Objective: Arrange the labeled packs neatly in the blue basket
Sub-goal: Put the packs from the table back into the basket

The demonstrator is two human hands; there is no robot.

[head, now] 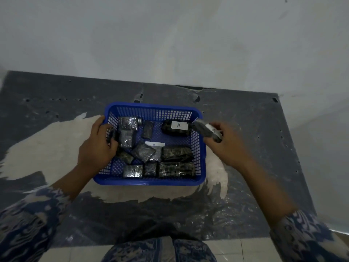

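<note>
On the worn dark table [56, 103] sits the blue basket [151, 181], holding a loose scatter of dark wrapped packs. One pack labelled A [175, 127] lies at the far right corner inside. Left hand [98, 144] reaches over the basket's left wall, fingers curled round a small dark pack [114, 136]. Right hand [224, 142], just outside the right rim, grips a labelled pack [206, 130] raised above the rim. Patterned blue sleeves [24, 224] cover both forearms.
</note>
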